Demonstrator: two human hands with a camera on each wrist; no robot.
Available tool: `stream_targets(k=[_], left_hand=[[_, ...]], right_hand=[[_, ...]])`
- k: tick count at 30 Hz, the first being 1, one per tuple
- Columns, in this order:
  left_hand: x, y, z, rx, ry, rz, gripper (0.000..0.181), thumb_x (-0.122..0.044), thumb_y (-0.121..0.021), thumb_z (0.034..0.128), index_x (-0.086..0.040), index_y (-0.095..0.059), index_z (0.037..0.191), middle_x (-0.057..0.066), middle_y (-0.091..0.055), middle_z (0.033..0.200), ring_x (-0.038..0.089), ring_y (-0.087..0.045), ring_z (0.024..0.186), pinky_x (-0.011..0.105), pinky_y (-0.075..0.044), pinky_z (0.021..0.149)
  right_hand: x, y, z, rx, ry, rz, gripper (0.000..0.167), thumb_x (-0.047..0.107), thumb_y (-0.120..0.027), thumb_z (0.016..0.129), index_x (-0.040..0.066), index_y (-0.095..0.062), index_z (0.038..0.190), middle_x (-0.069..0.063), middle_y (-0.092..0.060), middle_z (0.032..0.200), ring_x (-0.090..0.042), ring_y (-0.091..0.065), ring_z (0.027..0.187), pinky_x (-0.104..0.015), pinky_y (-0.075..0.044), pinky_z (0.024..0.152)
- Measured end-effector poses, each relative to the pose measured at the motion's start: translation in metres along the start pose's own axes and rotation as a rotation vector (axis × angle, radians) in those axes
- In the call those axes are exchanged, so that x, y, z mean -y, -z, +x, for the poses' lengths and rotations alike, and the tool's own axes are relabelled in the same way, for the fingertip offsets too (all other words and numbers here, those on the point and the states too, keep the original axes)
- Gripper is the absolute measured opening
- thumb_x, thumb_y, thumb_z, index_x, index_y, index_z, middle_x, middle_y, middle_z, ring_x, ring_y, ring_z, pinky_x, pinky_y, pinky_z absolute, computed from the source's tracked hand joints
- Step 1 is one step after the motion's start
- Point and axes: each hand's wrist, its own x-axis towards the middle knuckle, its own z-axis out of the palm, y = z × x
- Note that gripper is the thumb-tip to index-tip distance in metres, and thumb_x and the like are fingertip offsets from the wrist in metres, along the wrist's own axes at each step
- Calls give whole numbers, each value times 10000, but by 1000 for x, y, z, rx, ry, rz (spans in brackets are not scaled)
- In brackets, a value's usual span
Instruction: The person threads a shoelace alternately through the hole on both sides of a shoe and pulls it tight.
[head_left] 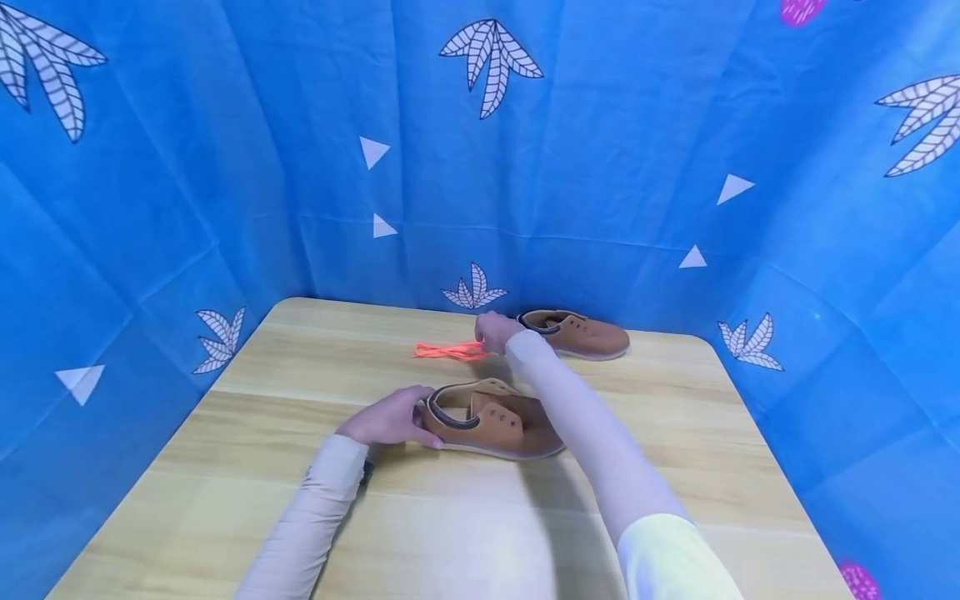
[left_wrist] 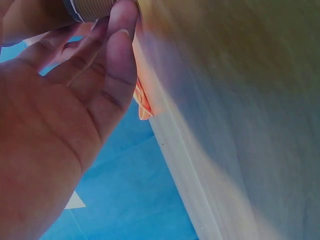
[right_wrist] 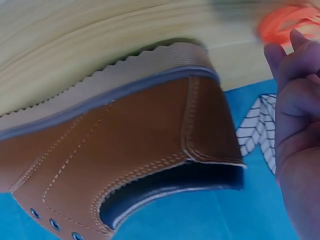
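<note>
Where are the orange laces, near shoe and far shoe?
Orange laces (head_left: pixel 447 352), head view: middle of the bundle.
Near shoe (head_left: pixel 491 429), head view: side below the eyelets.
Far shoe (right_wrist: pixel 137 130), right wrist view: side panel.

Near shoe (head_left: pixel 495 429) as landmark. Heel end: blocked by the left hand (head_left: pixel 392 417), which grips there, with the left forearm (head_left: pixel 307 517) trailing off toward the viewer. Toe end: right forearm (head_left: pixel 592 442) crosses in front; overhead approach obstructed there. Near side, between forearms: wide stretch of bare tabletop (head_left: pixel 457 517), good passage to the shoe's flank. Mouth of shoe uncovered from above. Far side: narrow wood strip, then orange cord bundle (head_left: pixel 446 352) and right hand (head_left: pixel 498 332). Beyond toe, far right: far shoe (head_left: pixel 600 337), just beside the right hand; blue curtain (head_left: pixel 600 208) walls off everything behind. Bare wood also right of toe, past the forearm.
</note>
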Motion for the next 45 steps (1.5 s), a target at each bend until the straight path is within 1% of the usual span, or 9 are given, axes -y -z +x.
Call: stream_targets(k=[8,12,16,20,27,29,33,37,45], left_hand=[[-1,-4,-1,5,43,-18,719,-391,-940,732,-142,-629,1330,-20,-692,1165,127,-603,919,290,-521,793],[0,-4,0,11,45,-16,739,-405,-938,731,-152,-623,1349,-29,-688,1164,112,-603,899,280,-524,774],[1,2,1,5,29,-21,743,-399,-940,731,-148,-620,1353,-25,-688,1169,109,-609,874,268,-524,743],[2,4,1,1,25,-20,750,-408,-940,730,-154,-617,1357,-22,-689,1170,117,-608,883,264,-517,752],[4,0,0,1,36,-20,748,-409,-938,733,-156,-612,1357,-22,-684,1178,116,-604,891,257,-517,752],[4,-1,0,4,26,-19,751,-395,-940,734,-144,-610,1360,-15,-682,1156,119,-601,862,256,-513,722],[2,-3,1,12,22,-25,749,-398,-938,735,-150,-610,1361,-18,-677,1130,115,-599,824,258,-514,692],[1,-3,2,17,16,-34,737,-399,-932,743,-156,-612,1361,-13,-684,1136,107,-606,811,256,-522,688],[4,-1,0,16,-1,-42,764,-390,-929,750,-113,-598,1380,14,-679,1072,107,-584,740,249,-503,627]], right_hand=[[-8,-15,3,-40,-89,59,155,73,-669,963,154,-666,1096,-23,-651,1074,-211,-612,966,-351,-545,841],[-12,-8,3,-99,7,54,88,71,-640,969,97,-723,984,-28,-692,973,-168,-607,860,-316,-543,778],[-9,19,-3,-191,114,158,182,54,-606,999,-2,-778,973,-126,-757,981,-156,-607,809,-315,-549,802],[-5,47,-11,-225,152,313,230,111,-567,1056,-42,-738,1046,-190,-749,1021,-188,-580,797,-301,-502,783],[4,85,-26,-304,158,629,216,153,-563,1070,-22,-689,1073,-174,-759,1046,-307,-721,1046,-371,-573,949],[7,97,-32,-353,151,698,214,167,-576,1065,-12,-693,1079,-150,-761,1011,-279,-717,1003,-422,-570,970],[12,123,-49,-471,156,809,203,201,-607,1053,24,-706,1058,-58,-737,886,-189,-679,868,-460,-567,937],[19,150,-70,-560,187,927,187,222,-619,1046,57,-705,1063,0,-709,839,-169,-663,810,-404,-588,867],[37,197,-112,-688,302,1148,167,237,-643,1025,85,-700,1063,-54,-707,847,-205,-716,763,-325,-627,776]])
